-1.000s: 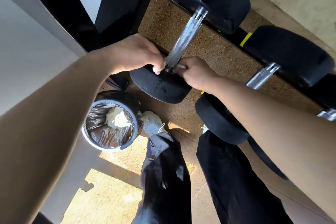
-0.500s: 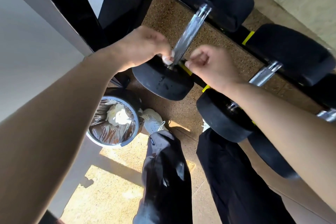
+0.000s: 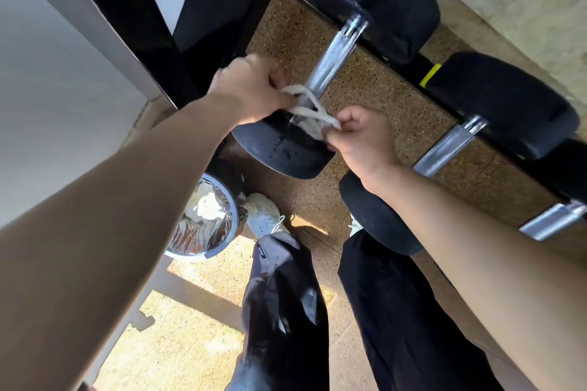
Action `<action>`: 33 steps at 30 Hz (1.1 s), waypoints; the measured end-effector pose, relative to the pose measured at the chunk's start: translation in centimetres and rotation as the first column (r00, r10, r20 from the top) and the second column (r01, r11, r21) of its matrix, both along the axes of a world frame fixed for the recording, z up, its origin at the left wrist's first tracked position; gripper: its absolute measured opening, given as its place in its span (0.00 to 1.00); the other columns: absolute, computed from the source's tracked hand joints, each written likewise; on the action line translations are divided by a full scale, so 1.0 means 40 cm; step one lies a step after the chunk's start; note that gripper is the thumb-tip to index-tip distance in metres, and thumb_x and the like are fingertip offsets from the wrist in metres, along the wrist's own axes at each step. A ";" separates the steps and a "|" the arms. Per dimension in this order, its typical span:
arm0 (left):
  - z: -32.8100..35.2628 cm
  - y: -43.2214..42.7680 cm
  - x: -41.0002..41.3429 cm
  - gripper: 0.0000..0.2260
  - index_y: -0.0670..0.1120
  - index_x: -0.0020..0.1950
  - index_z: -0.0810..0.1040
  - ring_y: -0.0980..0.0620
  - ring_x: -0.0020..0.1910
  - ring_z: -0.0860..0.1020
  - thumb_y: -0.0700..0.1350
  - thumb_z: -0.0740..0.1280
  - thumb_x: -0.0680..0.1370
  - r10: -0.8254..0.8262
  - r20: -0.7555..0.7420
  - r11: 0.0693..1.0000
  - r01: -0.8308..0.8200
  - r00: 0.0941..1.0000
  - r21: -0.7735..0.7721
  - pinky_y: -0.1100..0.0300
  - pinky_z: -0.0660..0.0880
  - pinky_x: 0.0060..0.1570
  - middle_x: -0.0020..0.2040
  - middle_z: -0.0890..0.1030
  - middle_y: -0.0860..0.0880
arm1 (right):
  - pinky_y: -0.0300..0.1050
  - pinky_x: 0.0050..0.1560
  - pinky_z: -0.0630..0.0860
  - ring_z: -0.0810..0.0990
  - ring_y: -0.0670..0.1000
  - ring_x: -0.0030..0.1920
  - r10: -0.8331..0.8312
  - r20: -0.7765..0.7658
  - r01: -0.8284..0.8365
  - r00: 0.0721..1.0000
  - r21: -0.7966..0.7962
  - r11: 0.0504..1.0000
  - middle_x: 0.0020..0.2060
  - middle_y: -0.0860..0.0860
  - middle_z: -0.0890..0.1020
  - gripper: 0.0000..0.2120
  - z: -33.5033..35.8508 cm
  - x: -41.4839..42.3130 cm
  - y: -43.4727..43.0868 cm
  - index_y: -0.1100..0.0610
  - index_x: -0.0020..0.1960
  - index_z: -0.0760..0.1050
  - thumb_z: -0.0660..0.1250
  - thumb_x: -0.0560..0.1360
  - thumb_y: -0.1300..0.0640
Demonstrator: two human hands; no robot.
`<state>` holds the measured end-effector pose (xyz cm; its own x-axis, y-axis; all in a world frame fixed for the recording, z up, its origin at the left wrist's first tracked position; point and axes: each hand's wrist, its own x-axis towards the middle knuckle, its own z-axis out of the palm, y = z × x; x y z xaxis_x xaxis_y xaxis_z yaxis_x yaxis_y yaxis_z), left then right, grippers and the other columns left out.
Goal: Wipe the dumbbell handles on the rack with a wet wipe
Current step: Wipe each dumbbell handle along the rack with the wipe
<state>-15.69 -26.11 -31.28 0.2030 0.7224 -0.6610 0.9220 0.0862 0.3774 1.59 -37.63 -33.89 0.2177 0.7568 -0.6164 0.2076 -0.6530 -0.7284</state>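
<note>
A black dumbbell lies on the rack with a knurled silver handle. A white wet wipe is looped round the near end of that handle, stretched into twisted strands. My left hand pinches one end of the wipe on the handle's left side. My right hand pinches the other end, to the right and nearer to me. The dumbbell's near head sits just below both hands and has wet marks on it.
A second dumbbell handle and a third lie further right on the black rack. A lined bin holding used wipes stands on the speckled floor by my left shoe. A pale wall is at left.
The camera has shifted a little. The wipe was hidden between my fingers; now it is pulled out into strands round the handle, and my right hand has moved down and away from it.
</note>
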 end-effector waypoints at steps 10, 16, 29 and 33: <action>0.010 0.019 -0.016 0.05 0.57 0.40 0.82 0.53 0.49 0.77 0.56 0.73 0.73 -0.220 -0.021 0.975 0.220 0.975 -0.006 0.50 0.73 0.60 0.38 0.78 0.61 | 0.46 0.47 0.82 0.85 0.45 0.44 0.244 0.130 -0.270 0.961 0.256 0.928 0.44 0.49 0.87 0.11 0.017 -0.038 0.041 0.56 0.53 0.86 0.75 0.72 0.54; -0.012 0.034 0.027 0.13 0.55 0.33 0.75 0.49 0.47 0.77 0.57 0.76 0.71 -0.191 -0.201 0.979 0.200 0.961 0.026 0.56 0.70 0.51 0.42 0.79 0.54 | 0.47 0.45 0.79 0.83 0.51 0.40 0.264 0.316 -0.321 0.911 0.146 0.936 0.40 0.51 0.86 0.03 -0.023 -0.057 0.094 0.57 0.43 0.86 0.78 0.70 0.60; -0.007 0.052 0.083 0.06 0.54 0.43 0.81 0.56 0.41 0.79 0.51 0.77 0.73 0.142 0.169 0.930 -0.190 0.975 0.315 0.67 0.68 0.32 0.42 0.81 0.55 | 0.46 0.40 0.83 0.86 0.47 0.42 -0.345 0.295 0.254 0.891 0.307 0.917 0.39 0.48 0.86 0.09 0.000 -0.011 0.167 0.52 0.39 0.80 0.77 0.70 0.64; -0.019 0.047 0.100 0.09 0.55 0.39 0.79 0.54 0.43 0.80 0.52 0.77 0.73 0.123 0.078 0.977 -0.135 0.989 0.165 0.63 0.73 0.35 0.42 0.81 0.54 | 0.45 0.39 0.84 0.86 0.49 0.44 -0.226 0.239 0.205 0.945 0.108 0.973 0.42 0.52 0.85 0.07 -0.011 -0.029 0.105 0.59 0.40 0.80 0.75 0.70 0.68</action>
<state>-11.69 -24.23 -32.04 0.1403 0.8455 -0.5153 0.8797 0.1324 0.4568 0.42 -33.41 -34.33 0.5190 0.7196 -0.4613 0.2489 -0.6435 -0.7238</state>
